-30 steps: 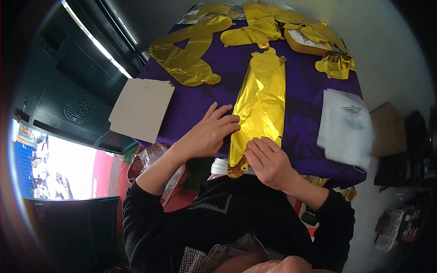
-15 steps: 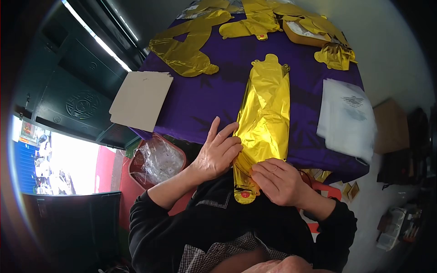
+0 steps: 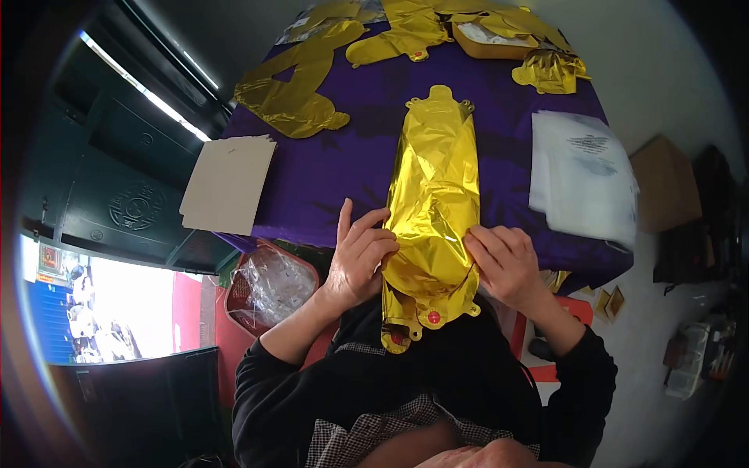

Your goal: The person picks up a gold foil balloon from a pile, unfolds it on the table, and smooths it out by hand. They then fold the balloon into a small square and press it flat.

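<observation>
A flat gold foil balloon [image 3: 434,195] lies lengthwise over the table's near edge, its lower end hanging toward my lap. Two red round marks show at that lower end, where layers overlap, along with small tabs. My left hand [image 3: 360,253] pinches the balloon's left edge between thumb and fingers, the index finger stretched along it. On the opposite edge, my right hand [image 3: 507,261] grips the foil with bent fingers. The foil between the hands is creased and folded over itself.
A purple cloth [image 3: 328,187] covers the table. Beige cards [image 3: 228,183] lie at its left, clear plastic bags [image 3: 585,179] at its right. More gold foil balloons [image 3: 300,101] and a yellow tray [image 3: 499,48] sit at the back. A red basket [image 3: 234,300] with plastic stands below left.
My right hand has moved from the balloon's lower middle out to its right edge. The lower end has spread wider, and a second red mark now shows. The view has shifted slightly.
</observation>
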Tool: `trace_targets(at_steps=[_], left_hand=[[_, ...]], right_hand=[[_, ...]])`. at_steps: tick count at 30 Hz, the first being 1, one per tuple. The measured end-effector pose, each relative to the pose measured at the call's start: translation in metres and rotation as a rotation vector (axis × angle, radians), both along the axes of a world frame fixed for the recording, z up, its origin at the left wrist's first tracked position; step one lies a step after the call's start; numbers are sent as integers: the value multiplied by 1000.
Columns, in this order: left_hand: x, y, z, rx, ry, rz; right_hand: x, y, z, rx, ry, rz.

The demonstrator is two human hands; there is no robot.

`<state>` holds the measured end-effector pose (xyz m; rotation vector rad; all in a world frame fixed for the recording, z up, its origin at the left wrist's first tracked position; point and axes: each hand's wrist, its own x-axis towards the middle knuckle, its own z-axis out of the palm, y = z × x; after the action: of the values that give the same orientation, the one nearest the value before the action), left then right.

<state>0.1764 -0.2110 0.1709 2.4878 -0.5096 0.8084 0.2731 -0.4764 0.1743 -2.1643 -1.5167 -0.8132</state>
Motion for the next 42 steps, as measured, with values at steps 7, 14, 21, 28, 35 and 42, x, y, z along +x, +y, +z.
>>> trace_targets(at_steps=[7, 14, 21, 28, 35, 42], left_hand=[[-4, 7, 10, -29, 106, -49], [6, 21, 22, 163, 180, -22], [12, 25, 16, 185, 137, -112], [13, 24, 18, 7, 194, -48], [35, 16, 18, -214, 332, 168], [48, 5, 36, -178, 420, 295]], right_hand=[[9, 8, -6, 47, -27, 86], [8, 9, -3, 44, 42, 99], [8, 9, -3, 45, 42, 84], [9, 14, 2, 154, 264, 110], [29, 20, 12, 209, 879, -42], [37, 36, 24, 169, 1119, -272]])
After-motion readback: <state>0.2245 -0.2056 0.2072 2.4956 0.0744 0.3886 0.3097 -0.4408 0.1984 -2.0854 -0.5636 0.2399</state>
